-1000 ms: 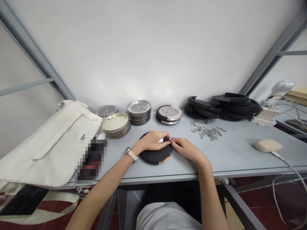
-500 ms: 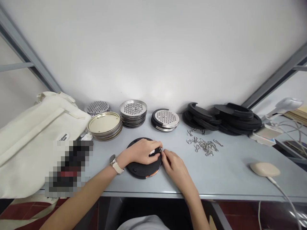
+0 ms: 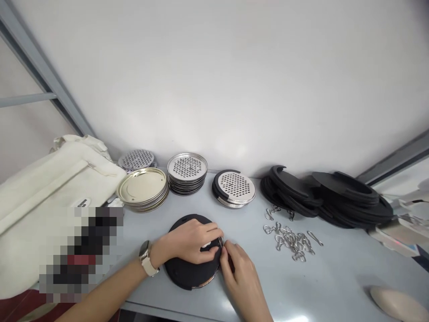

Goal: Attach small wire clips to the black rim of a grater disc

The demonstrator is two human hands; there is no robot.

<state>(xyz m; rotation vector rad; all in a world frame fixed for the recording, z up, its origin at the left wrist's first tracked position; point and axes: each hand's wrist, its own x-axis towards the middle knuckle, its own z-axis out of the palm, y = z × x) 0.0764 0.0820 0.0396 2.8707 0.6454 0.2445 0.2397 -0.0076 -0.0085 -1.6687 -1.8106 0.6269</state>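
Note:
A round black disc (image 3: 182, 273) lies flat on the table, with a shiny metal rim showing along its lower right edge. My left hand (image 3: 189, 241), wearing a watch, rests over it, thumb and fingers curled toward its right side. A small white spot shows under those fingers. At the disc's right edge is a small metal clip (image 3: 220, 241), partly hidden by fingertips. My right hand (image 3: 241, 275) pinches at this clip from the right, thumb and forefinger close together. What exactly each fingertip presses on is hard to make out.
Along the wall stand gold-coloured round plates (image 3: 142, 186), perforated metal grater discs (image 3: 187, 168), a black-edged grater disc (image 3: 237, 184) and stacked black covers (image 3: 350, 192). Loose metal clips (image 3: 291, 241) lie at right, beyond them a pale rounded device (image 3: 398, 302). A cream bag (image 3: 63, 179) is at left.
The view has tilted and come closer, so the table items appear lower or wider apart. Both hands stay at the disc's right edge, with little change in grip.

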